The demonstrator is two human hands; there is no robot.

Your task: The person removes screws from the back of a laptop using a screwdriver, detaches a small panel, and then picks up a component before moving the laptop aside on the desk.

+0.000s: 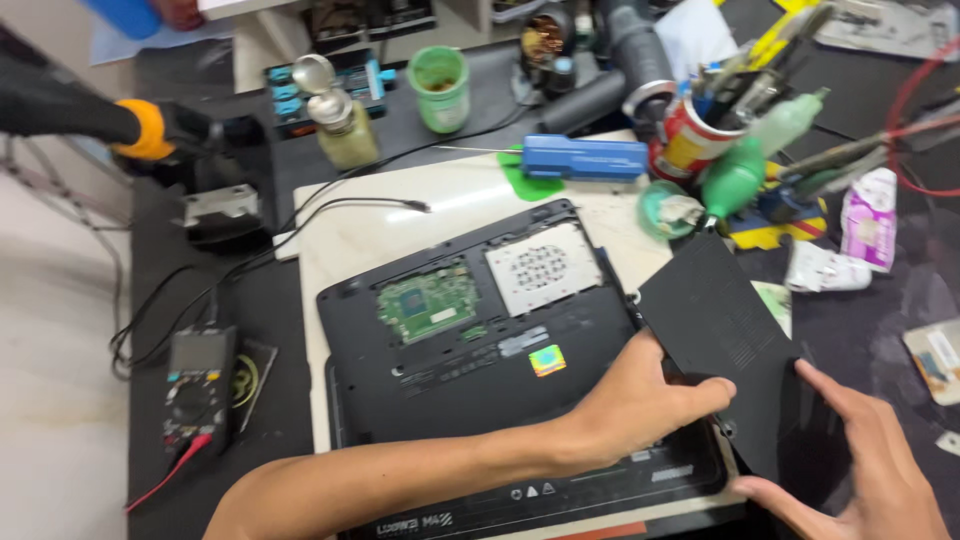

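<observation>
Two hands grip a black cover panel (722, 340) just right of the opened laptop (480, 340): left hand (640, 400) pinching its edge, right hand (870, 470) fingers spread underneath. A tool cup (692, 135) crowds behind.

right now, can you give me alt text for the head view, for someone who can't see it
Two bare hands, left hand and right hand, hold a black panel lifted off an upturned black laptop, whose green circuit board is exposed. The laptop lies on a pale mat on a cluttered workbench, with a multimeter to its left.
</observation>
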